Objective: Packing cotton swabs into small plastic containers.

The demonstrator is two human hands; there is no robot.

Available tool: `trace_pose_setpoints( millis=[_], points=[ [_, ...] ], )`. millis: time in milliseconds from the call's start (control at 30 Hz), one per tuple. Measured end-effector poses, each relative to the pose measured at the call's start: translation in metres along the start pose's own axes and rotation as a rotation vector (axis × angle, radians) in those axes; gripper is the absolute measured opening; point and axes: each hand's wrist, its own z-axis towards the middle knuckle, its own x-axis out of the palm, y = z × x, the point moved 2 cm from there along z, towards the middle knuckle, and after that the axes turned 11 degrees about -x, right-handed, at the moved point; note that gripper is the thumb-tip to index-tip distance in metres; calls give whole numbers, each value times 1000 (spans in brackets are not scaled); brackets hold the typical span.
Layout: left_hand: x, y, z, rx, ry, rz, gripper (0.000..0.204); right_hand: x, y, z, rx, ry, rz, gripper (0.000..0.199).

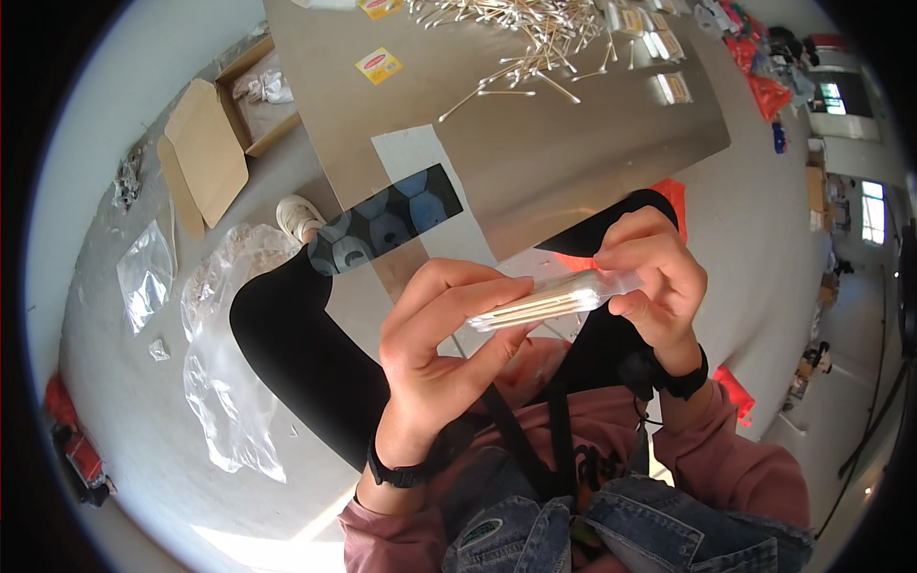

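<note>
A small clear plastic bag of cotton swabs (544,304) is held up in front of my body, over my lap. My left hand (435,344) pinches its left part between thumb and fingers. At the bag's other end, my right hand (659,282) grips the loose clear plastic with closed fingers. The swabs lie side by side inside, their white tips toward both ends. On the metal table (573,181) beyond my hands is a heap of loose cotton swabs (521,38). Several small filled packs (659,38) lie to the right of the heap.
Yellow printed cards (379,66) lie on the table's left. A patterned dark sheet (387,222) hangs over the near edge. An open cardboard box (258,95) stands on the floor at the left, with a large clear plastic bag (224,382) nearer me. Red bags (764,91) lie at the far right.
</note>
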Motion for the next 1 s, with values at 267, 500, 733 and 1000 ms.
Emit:
trace_pose_setpoints(
  millis=[267, 500, 733, 1000],
  points=[
    [-1, -2, -4, 35, -39, 46, 30, 13, -2, -14, 271, -177, 332, 18],
    [2, 1, -3, 101, -65, 52, 36, 23, -12, -19, 382, -302, 598, 13],
    [0, 2, -2, 103, -79, 59, 35, 26, -12, -16, 365, -309, 591, 14],
    [-3, 7, 2, 66, -122, 217, 38, 19, -8, -10, 232, -218, 275, 10]
  ],
)
